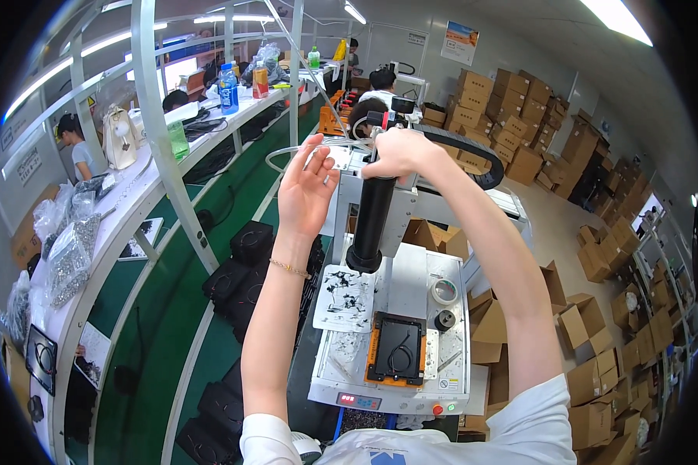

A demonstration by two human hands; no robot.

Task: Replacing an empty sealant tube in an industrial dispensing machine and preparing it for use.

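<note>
One wide fisheye view, from the left camera on the wearer's head, faced forward and down. The wearer's shirt [419, 448] crossed the bottom edge; the left hand [309, 194] and right hand [402, 155] were close, above center, with a white machine [415, 279] near below. Stacked boxes [473, 105] stood well back. At left, a long table [124, 201] curved toward the dark rim.

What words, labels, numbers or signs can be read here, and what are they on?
None reads clearly enough to quote:
White machine, control panel: red lit digits, too small.
Its yellow-and-white sticker: too small.
Brown cartons: dark print, too small.
Wall poster: tiny lettering, blurred.
Blue bottle: label, blurred.
</note>
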